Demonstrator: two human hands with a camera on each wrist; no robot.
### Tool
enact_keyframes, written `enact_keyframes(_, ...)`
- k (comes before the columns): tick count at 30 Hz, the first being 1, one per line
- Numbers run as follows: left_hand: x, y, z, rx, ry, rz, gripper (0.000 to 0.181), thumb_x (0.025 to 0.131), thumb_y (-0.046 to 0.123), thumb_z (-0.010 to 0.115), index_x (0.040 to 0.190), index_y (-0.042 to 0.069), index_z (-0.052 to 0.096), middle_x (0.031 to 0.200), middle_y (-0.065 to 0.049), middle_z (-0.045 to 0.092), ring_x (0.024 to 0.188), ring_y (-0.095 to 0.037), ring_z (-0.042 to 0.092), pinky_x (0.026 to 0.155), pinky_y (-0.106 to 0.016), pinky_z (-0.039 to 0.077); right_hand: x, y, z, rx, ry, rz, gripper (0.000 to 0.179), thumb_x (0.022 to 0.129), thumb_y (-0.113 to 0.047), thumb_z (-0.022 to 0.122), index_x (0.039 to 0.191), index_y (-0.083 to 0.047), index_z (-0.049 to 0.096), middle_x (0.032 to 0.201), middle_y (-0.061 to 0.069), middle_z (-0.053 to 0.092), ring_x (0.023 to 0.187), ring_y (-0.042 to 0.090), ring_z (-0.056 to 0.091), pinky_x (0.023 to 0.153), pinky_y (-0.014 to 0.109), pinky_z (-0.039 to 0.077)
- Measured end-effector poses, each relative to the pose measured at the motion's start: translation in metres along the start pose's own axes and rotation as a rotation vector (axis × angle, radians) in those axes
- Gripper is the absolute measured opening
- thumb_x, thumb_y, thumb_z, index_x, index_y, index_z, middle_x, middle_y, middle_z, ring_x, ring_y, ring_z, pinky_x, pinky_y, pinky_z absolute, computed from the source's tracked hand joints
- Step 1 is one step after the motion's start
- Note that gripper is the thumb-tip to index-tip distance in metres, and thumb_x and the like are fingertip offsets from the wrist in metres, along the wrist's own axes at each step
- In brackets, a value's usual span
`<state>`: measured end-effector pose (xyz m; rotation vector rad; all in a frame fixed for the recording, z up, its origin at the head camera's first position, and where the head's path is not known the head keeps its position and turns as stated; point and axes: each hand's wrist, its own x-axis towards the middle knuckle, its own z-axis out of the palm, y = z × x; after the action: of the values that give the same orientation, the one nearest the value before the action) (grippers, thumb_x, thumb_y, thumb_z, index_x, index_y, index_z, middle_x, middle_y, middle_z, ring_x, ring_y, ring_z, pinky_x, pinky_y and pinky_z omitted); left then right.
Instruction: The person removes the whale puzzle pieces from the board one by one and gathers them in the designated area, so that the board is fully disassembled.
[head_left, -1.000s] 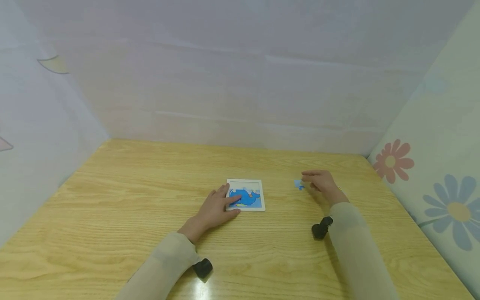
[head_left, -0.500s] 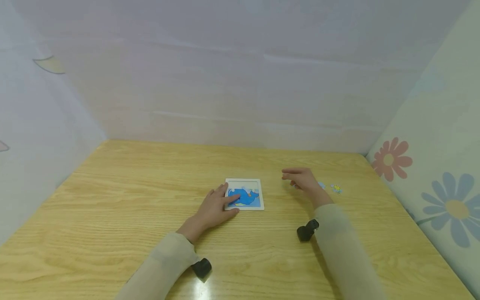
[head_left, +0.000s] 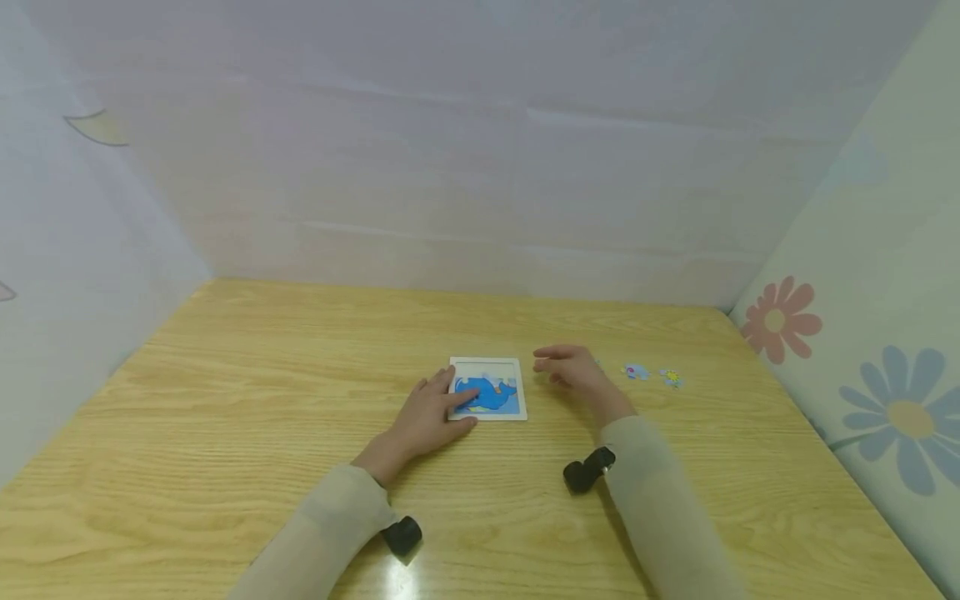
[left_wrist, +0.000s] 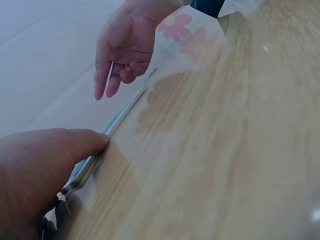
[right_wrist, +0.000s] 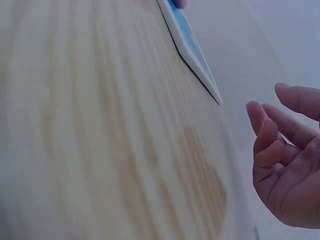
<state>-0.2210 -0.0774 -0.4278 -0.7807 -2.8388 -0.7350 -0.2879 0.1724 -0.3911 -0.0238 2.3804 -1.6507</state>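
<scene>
In the head view a small white-framed puzzle board lies on the table, showing a blue whale in its lower part. The upper strip of the tray is pale and bare. My left hand rests on its left side, fingers spread over the picture and thumb at the near edge. Just right of the board hovers my right hand. In the right wrist view the right hand has loosely bent fingers, with no piece visible between them.
Right of the right hand lie a light-blue puzzle piece and another with a yellow sun-like shape. A sliver of a further piece shows behind that hand. Cloth walls stand behind and beside the wooden table.
My right hand has moved left from the loose pieces toward the board, uncovering pieces on the right. My left hand has stayed on the board.
</scene>
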Motion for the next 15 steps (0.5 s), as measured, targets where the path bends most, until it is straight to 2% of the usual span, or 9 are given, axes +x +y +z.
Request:
enact_keyframes(7, 0.0, -0.001, 0.0, 0.009, -0.001, -0.005, 0.049, 0.08, 0.039, 0.056, 0.124, 0.018, 0.05, 0.135, -0.021, 0.026, 0.124, -0.033, 0.02, 0.096, -0.05, 0.014, 0.001, 0.005, 0.014, 0.029, -0.006, 0.001, 0.032, 0.077, -0.009, 0.063, 0.106, 0.002, 0.06, 0.063, 0.004, 0.053, 0.047, 0.012, 0.041, 0.049, 0.024, 0.037)
enact_keyframes(15, -0.002, 0.0, -0.003, 0.002, -0.005, -0.022, 0.049, 0.081, 0.038, 0.056, 0.124, 0.017, 0.05, 0.135, -0.021, 0.025, 0.124, -0.033, 0.019, 0.096, -0.05, 0.015, 0.0, 0.012, 0.024, 0.069, -0.016, -0.023, 0.028, 0.076, -0.005, 0.063, 0.103, 0.003, 0.061, 0.062, 0.004, 0.053, 0.047, 0.012, 0.042, 0.045, 0.023, 0.036)
